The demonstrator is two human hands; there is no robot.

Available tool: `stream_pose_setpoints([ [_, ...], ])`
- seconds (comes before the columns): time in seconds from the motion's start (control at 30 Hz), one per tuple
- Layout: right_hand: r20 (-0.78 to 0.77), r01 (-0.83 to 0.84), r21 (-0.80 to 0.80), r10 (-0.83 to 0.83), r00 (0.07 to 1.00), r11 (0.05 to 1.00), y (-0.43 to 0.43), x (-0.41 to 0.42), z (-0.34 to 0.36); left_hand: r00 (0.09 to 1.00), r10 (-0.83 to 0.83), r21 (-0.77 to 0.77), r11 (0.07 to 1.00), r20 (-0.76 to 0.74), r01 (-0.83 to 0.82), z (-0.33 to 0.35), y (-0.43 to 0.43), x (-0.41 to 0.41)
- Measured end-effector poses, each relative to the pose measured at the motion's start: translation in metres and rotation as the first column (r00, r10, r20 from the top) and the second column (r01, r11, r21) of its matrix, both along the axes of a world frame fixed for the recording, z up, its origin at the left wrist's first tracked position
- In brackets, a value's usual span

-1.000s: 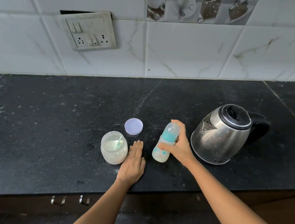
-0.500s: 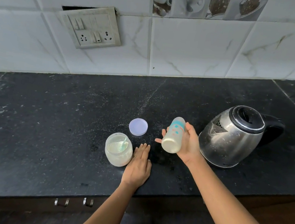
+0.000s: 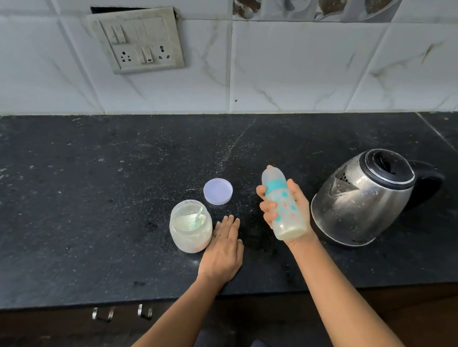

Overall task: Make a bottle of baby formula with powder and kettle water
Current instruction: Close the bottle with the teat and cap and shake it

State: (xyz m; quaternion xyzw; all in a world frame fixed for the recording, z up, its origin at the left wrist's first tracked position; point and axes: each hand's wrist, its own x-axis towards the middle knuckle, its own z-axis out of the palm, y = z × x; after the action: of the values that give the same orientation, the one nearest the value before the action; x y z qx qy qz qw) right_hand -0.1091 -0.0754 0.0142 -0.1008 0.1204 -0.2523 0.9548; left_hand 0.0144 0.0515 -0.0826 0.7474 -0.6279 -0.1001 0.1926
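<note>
Baby bottle (image 3: 284, 209) tilted, cap end up-left, held above counter (image 3: 76, 183) between powder jar (image 3: 191, 227) and kettle (image 3: 363, 198). Right hand (image 3: 300, 209) wrapped round mid-body; milky mix pooled at base. Left hand (image 3: 223, 249) flat on counter, fingers straight, just beside jar, holding nothing. Likely light, stiff plastic, smooth, maybe slippery if wet. Mid-body grip below teal collar (image 3: 276, 185) looks safest. Jar lid (image 3: 217, 191) off, lying behind jar.

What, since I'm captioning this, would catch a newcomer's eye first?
The right hand grips a tilted bottle holding some milky liquid above the counter, left of the steel kettle. The left hand lies flat on the counter beside an open powder jar, its lid behind it.
</note>
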Motion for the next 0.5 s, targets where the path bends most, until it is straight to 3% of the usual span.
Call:
stream_pose_setpoints([
  [0.17, -0.001, 0.078, -0.03, -0.078, 0.997, 0.997, 0.003, 0.003, 0.004, 1.0, 0.018, 0.016, 1.0, -0.005, -0.018, 0.002, 0.0, -0.001],
  [0.3, -0.062, 0.023, -0.232, -0.038, 0.997, 0.973, 0.009, 0.003, 0.011, 1.0, 0.01, 0.007, 1.0, 0.011, -0.01, -0.002, 0.0, -0.001],
  [0.43, -0.072, 0.17, -0.103, -0.178, 0.981, 0.98, -0.007, 0.0, 0.017, 1.0, 0.024, -0.016, 1.0, -0.003, -0.024, 0.0, -0.001, -0.002],
  [0.5, -0.133, 0.142, -0.167, -0.165, 0.977, 0.976, -0.004, -0.004, 0.019, 0.999, 0.028, 0.005, 1.0, -0.016, -0.028, 0.003, 0.0, -0.003],
])
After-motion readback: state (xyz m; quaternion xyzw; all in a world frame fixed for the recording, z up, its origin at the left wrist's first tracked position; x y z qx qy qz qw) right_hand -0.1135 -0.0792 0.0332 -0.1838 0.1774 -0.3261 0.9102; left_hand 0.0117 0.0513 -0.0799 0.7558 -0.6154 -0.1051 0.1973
